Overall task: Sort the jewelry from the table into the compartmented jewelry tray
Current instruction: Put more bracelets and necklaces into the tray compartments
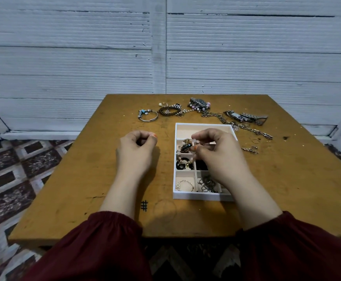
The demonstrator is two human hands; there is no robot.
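A person in dark red sleeves (96,246) sits at a worn brown wooden bench (64,179). The left hand (137,147) rests on the bench, its fingers curled in against the thumb, with nothing visible inside it. Beyond this hand, towards the far edge, lie a silver bangle with blue charms (148,115) and a heap of brown cord bracelets (170,110). Just to the right of the left hand sits the white compartmented jewelry tray (204,196). The right hand (216,151) hovers over the middle of the tray, thumb and fingertips pinching a pale pink beaded bracelet (194,154), which hangs above the left-hand compartments. Below the right hand's wrist, the nearest compartments hold a pearl bracelet (184,185) and a cluster of dark metal rings (207,184). Beyond the right hand lie a wristwatch tangled with pink beads (200,103), a long chain (246,127) and two metal-strap watches (246,116). Just right of the hand lies a small thin ring (255,140).
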